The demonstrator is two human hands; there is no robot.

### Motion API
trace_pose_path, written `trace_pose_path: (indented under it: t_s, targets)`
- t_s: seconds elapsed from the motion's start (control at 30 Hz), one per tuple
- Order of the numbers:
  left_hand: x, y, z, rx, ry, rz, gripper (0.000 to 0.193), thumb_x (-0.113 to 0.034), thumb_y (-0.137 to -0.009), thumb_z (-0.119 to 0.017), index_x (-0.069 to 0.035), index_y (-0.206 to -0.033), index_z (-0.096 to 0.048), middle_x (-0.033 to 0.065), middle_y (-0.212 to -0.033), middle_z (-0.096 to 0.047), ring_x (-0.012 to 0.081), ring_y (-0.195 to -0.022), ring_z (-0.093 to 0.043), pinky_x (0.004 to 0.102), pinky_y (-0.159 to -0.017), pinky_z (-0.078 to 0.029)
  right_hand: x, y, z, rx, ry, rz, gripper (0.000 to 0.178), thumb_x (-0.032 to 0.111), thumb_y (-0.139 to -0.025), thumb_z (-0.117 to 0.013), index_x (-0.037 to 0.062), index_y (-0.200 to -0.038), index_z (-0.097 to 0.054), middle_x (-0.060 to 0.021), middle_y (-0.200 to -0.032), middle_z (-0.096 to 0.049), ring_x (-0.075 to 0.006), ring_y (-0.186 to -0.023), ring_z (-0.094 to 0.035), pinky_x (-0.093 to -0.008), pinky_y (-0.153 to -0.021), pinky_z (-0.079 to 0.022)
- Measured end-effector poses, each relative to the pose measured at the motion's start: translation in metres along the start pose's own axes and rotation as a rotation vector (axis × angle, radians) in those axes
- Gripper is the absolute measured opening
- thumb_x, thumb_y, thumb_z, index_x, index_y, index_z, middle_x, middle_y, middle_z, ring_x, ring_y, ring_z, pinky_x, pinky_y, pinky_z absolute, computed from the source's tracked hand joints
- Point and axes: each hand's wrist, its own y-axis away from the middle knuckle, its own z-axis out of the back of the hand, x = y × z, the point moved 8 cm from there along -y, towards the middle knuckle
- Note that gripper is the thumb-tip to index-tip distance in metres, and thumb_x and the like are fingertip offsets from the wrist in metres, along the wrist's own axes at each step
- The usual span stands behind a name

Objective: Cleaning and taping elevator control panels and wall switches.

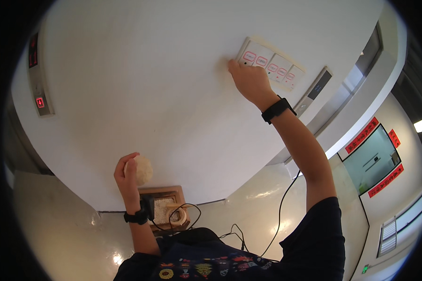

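High on the white wall, my right hand (251, 80) is at the lower left edge of a white switch panel (279, 63) whose several rockers carry red-outlined labels. Its fingers are curled toward the wall, and whatever they may hold is hidden. Lower and to the left, my left hand (128, 174) is closed around a cream-coloured round ball (143, 170), held in front of the wall. What the ball is made of I cannot tell. Each wrist wears a black strap, and the left one also bears a small black box (148, 206).
A wooden-rimmed box (179, 193) with pale grains stands on the floor below my left hand. Black cables (282, 206) hang beside me. A lift call panel (40, 89) with a lit red arrow is at left, another panel (314, 89) at right. A glass door (373, 159) stands farther right.
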Motion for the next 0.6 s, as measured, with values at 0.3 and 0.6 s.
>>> trace_pose_path:
  t_s: [0.3,0.6]
  targets:
    - [0.014,0.0,-0.018,0.083,0.004,0.045,0.022,-0.02,-0.088,-0.052,-0.001,-0.091,-0.062,0.0016,-0.086,-0.06,0.0083,-0.077,-0.05,0.0222,-0.073,-0.041,-0.013,0.009,0.0,-0.077,-0.241,-0.119,0.018,0.01,-0.082,-0.052,0.0087,-0.1,-0.049,-0.0042,-0.065,-0.057,-0.0207,-0.055,-0.058,-0.0316,-0.042,-0.041]
    - [0.015,0.001,-0.018,0.085,-0.028,0.048,0.027,-0.026,-0.088,-0.051,-0.001,-0.093,-0.061,0.0046,-0.091,-0.061,0.0119,-0.083,-0.053,0.0258,-0.077,-0.042,-0.01,-0.004,0.004,-0.032,-0.148,-0.052,0.008,0.006,-0.078,-0.053,0.0065,-0.084,-0.048,-0.0033,-0.054,-0.051,-0.0196,-0.046,-0.053,-0.031,-0.038,-0.036]
